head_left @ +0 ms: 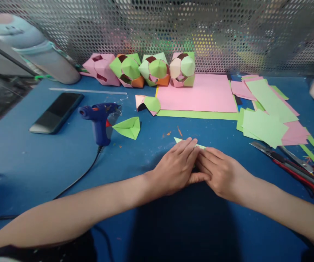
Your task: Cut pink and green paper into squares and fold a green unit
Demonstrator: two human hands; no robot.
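A small folded piece of light green paper (176,139) is mostly hidden under my hands; only its pointed tip and upper edge show. My left hand (177,165) presses over it, fingers straight and close together, thumb stretched toward the other hand. From the other side my right hand (219,171) meets it, its fingers closed at the paper and touching the left. Left of them lies a folded green paper cone (128,128) beside a blue glue gun (99,122). Behind is a joined pink-and-green paper piece (150,104).
Several finished paper balls (129,71) line the mesh panel (157,29). Pink sheets (196,92) lie before them, cut paper squares (265,125) at right. A utility knife (282,160) and scissors (301,162) lie at right; a phone (57,112) and bottle (42,52) at left.
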